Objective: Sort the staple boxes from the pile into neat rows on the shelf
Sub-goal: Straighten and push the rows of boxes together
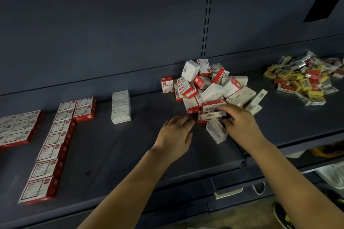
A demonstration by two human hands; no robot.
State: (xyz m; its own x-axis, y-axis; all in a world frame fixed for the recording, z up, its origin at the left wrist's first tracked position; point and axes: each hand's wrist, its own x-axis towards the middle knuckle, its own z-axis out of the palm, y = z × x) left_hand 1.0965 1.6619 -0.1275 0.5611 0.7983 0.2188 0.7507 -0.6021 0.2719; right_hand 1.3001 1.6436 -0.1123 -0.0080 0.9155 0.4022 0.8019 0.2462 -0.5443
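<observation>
red-white staple boxes pile [210, 87] just beyond both hands, left [176, 132], right [240, 124]

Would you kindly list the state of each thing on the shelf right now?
Pile of staple boxes: jumbled, unsorted.
Long row of red-and-white boxes: flat, end to end, neat.
White boxes: aligned, apart from the pile.
Yellow-and-red packets: loose heap at far right.
Left hand: at the pile's edge, grip unclear.
Right hand: fingers curled into the pile's near boxes.
</observation>
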